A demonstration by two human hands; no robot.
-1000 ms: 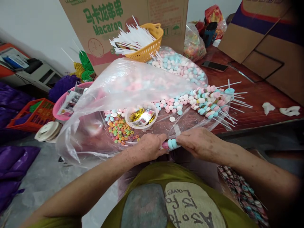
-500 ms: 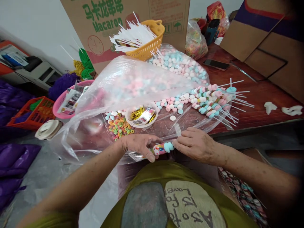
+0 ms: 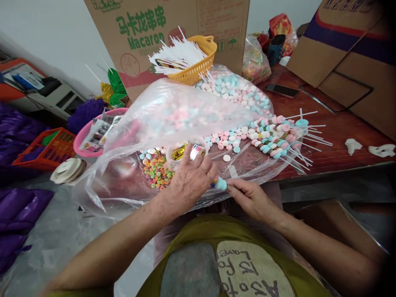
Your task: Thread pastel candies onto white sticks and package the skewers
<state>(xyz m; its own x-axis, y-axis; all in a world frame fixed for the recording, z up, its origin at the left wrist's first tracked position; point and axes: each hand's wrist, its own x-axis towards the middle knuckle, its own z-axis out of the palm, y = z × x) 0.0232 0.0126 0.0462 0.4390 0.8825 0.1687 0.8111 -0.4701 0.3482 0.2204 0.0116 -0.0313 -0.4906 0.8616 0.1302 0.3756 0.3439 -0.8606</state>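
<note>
My right hand [image 3: 253, 201] pinches the end of a wrapped candy skewer [image 3: 220, 184], close beside its pale blue candies. Much of the skewer is hidden behind my left hand [image 3: 194, 175]. That hand is palm down with its fingers stretched out over the near rim of a small white bowl [image 3: 168, 154]. Gold twist ties [image 3: 179, 152] and printed labels [image 3: 198, 151] lie in the bowl beside the fingertips. Just left of this hand are colourful ring candies [image 3: 157, 171] on the plastic sheet.
A big clear bag [image 3: 173, 107] of pastel candies covers the table's middle. Finished skewers [image 3: 278, 136] are piled at the right. Behind stands a yellow basket [image 3: 198, 66] of white sticks before a cardboard box [image 3: 185, 16]. A pink basin [image 3: 83, 142] sits left.
My left hand has let go of the skewer's wrapped part and moved up to the small bowl. My right hand still holds the skewer, slightly lower and turned. The view has shifted a little.
</note>
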